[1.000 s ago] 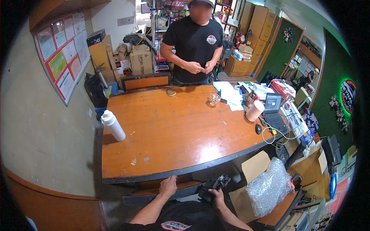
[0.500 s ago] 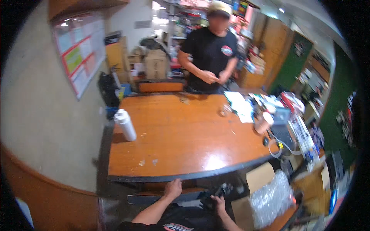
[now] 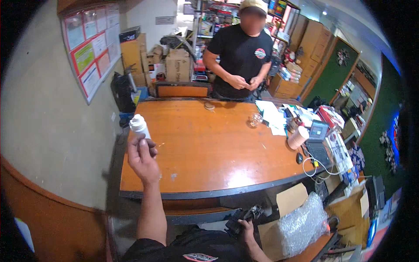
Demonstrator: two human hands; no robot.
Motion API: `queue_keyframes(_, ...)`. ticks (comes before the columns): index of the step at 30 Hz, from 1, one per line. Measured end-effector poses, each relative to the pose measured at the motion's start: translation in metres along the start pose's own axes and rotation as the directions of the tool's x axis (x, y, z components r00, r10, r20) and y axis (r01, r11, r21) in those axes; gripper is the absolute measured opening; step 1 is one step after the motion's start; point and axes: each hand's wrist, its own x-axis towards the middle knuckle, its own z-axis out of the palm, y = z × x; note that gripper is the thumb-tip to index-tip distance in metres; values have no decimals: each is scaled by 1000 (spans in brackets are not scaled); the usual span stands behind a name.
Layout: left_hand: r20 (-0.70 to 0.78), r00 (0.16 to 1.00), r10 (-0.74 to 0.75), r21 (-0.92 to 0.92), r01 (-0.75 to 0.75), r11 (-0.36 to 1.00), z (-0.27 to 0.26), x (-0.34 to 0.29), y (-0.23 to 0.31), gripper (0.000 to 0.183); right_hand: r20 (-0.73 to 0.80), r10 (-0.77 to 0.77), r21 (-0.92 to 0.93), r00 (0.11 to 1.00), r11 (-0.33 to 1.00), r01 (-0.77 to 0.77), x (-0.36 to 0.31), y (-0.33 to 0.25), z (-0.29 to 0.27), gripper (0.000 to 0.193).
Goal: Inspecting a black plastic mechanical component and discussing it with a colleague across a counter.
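My left hand (image 3: 145, 162) is raised over the table's left side, palm side partly toward me, with its fingers curled. It covers the lower part of a white bottle (image 3: 138, 123) standing there; whether it touches the bottle, or holds anything small, I cannot tell. Low at the front, beyond the table's near edge, my right hand (image 3: 247, 228) is closed around a black object with grey, shiny parts (image 3: 235, 222), its kind unclear. The brown wooden table (image 3: 200, 148) lies ahead of me.
Across the table stands a person (image 3: 240, 56) with hands together. On the right are a glass bowl (image 3: 254, 121), papers (image 3: 273, 118), a pinkish cylinder (image 3: 298, 138), a mouse (image 3: 299, 157) and a laptop (image 3: 318, 150). A bubble-wrapped package (image 3: 303, 227) lies in an open carton near my right arm.
My left hand has risen from below the table's near edge to in front of the white bottle. My right hand stays low with the black object. The view has shifted slightly.
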Motion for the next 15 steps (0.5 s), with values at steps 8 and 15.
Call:
queue_keyframes(8,683,554,-477,728,-461,507,-63,-180,-131,22,-27,50,109,998,993,-47,-18,-17,7,47)
queue_keyframes(15,799,492,-347,601,-629,493,-138,-233,-174,26,-4,31,99,1000,995,-31,-17,-20,11,54)
